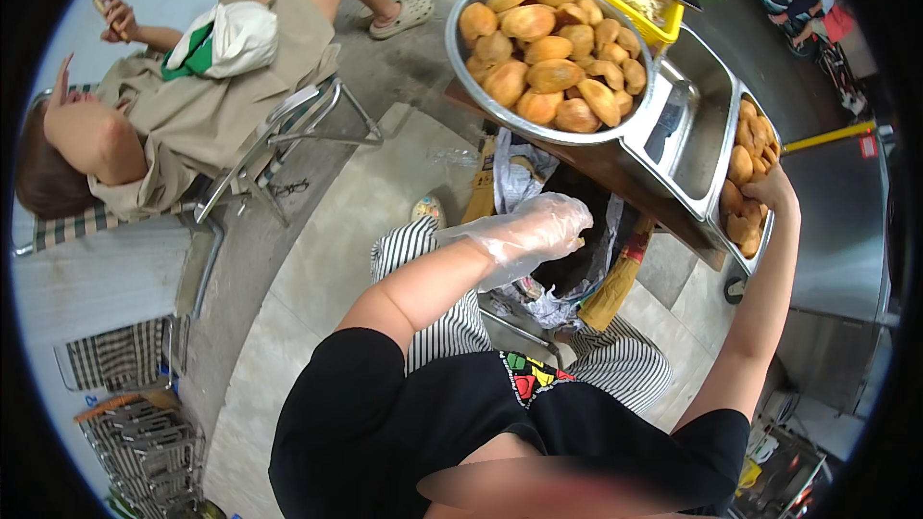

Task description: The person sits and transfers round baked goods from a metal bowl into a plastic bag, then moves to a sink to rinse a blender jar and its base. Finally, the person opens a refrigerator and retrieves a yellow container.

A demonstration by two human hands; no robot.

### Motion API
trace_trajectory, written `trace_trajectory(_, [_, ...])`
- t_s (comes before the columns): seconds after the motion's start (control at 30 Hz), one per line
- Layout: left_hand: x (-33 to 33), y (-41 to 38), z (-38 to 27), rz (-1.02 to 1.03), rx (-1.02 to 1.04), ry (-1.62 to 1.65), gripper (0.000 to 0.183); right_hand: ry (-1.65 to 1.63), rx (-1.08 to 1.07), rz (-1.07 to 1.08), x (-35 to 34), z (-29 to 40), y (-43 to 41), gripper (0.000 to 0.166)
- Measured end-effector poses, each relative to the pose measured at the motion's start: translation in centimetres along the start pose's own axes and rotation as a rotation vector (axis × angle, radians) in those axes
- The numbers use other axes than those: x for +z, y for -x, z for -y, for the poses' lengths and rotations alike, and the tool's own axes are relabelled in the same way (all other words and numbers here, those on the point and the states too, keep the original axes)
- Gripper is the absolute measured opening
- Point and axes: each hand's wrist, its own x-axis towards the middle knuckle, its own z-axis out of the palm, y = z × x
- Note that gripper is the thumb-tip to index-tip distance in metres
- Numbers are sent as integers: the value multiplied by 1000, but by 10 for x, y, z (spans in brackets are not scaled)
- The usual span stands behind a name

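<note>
My left hand wears a clear plastic glove and hangs with curled fingers above a lined cardboard box. Whether it holds anything cannot be made out. At the right, my bare right hand reaches into a narrow steel pan and touches the peeled orange-brown fruits in it. Its fingertips are partly hidden among them. A large round steel bowl heaped with similar peeled fruits stands ahead. Between bowl and narrow pan sits a deeper rectangular steel pan with a dark, flat, blade-like thing at its left side.
Behind the bowl, a yellow plastic basket holds pale peelings and round fruits. A person reclines on a folding chair at the left, holding a phone-like object. A steel cabinet stands at the right. Folded chairs lean lower left.
</note>
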Motion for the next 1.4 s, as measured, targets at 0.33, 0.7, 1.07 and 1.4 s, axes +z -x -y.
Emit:
trace_trajectory(0.33, [-3,1,-5,-20,-26,29,30,233,113,69,-10,15,8,65])
trace_trajectory(0.7, [-12,3,-8,33,-49,26,30,208,99,38,-19,18,14,57])
trace_trajectory(1.07, [-11,1,-9,49,-67,40,29,-156,208,137,-20,6,14,35])
trace_trajectory(1.4, [-10,1,-11,50,-74,49,29,-784,111,147,-49,11,37,22])
